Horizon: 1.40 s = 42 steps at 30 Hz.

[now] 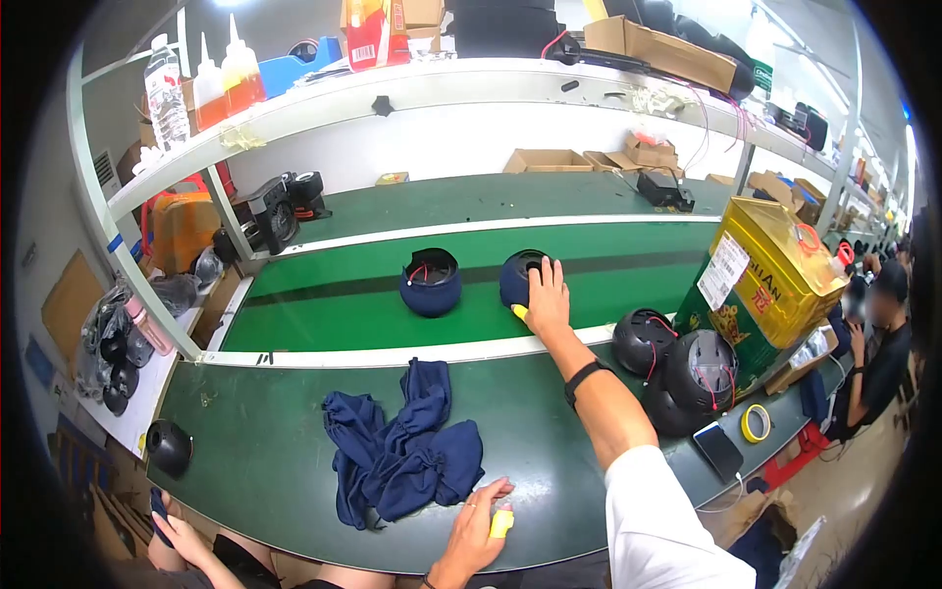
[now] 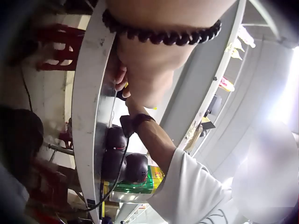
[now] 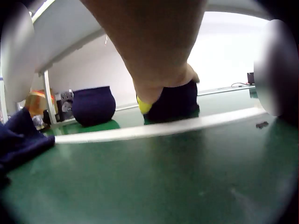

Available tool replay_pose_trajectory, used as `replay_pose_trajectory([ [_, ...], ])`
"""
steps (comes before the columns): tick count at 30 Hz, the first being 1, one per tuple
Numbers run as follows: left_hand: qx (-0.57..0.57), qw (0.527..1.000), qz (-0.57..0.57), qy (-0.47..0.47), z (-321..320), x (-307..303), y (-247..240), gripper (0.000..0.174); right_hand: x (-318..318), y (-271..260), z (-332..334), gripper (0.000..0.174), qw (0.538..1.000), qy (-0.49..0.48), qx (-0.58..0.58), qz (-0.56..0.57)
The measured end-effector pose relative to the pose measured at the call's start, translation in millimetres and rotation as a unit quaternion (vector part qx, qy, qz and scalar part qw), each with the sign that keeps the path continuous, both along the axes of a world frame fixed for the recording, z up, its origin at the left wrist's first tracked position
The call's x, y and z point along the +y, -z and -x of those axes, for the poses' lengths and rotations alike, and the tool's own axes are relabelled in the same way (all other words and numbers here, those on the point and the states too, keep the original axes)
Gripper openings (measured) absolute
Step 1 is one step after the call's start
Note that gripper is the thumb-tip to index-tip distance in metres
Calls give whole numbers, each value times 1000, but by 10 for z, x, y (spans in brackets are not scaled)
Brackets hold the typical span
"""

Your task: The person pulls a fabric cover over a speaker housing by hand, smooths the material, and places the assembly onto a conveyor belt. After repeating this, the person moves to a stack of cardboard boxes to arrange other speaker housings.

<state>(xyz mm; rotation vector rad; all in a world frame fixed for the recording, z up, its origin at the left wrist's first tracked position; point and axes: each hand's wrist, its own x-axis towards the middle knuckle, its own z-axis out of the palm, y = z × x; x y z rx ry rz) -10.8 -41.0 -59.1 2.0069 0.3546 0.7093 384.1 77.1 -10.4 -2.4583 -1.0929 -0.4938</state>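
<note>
My right hand (image 1: 549, 299) rests against a round black shell wrapped in navy cloth (image 1: 514, 283) on the green belt. Its fingers lie nearly straight over the top, and a yellow cover on the thumb shows at the shell's near left side. In the right wrist view the wrapped shell (image 3: 175, 103) is partly hidden behind this hand. A second wrapped shell (image 1: 431, 285) sits to its left, with a red wire in its opening. My left hand (image 1: 476, 530) is low over the table's front edge, holding nothing, its thumb also covered in yellow. Crumpled navy cloths (image 1: 407, 447) lie just beyond it.
Bare black shells (image 1: 702, 368) with red wires cluster at right, beside a large green and yellow tin (image 1: 760, 294). A phone (image 1: 718, 450) and yellow tape (image 1: 756, 423) lie nearby. Another black shell (image 1: 170, 447) stands far left. A loaded shelf (image 1: 412, 88) spans above.
</note>
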Motion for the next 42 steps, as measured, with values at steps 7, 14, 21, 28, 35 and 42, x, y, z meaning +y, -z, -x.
replay_pose_trajectory([
  [7, 3, 1000, 15, 11, -19, 19, -71, 46, -1041, -514, 314, 86, 975, 202, -91, 23],
  [14, 18, 998, -47, 35, 1, 17, -69, 47, -1688, -347, -31, 36, 948, 289, 34, 130],
  [21, -54, 989, 134, 11, 45, 3, -75, 50, -1654, -354, 338, 35, 993, 41, 105, -16],
  [28, -177, 970, 164, -39, -138, 43, -553, 66, -2530, -255, 1647, 19, 517, -285, 728, -348],
  [35, -46, 993, 104, -25, -357, -116, -322, 42, -2963, 101, 2514, 37, 873, -88, 380, -292],
  [42, 28, 987, 121, -104, -444, 79, -671, 30, -3417, -177, 2789, 68, 884, -43, 430, -177],
])
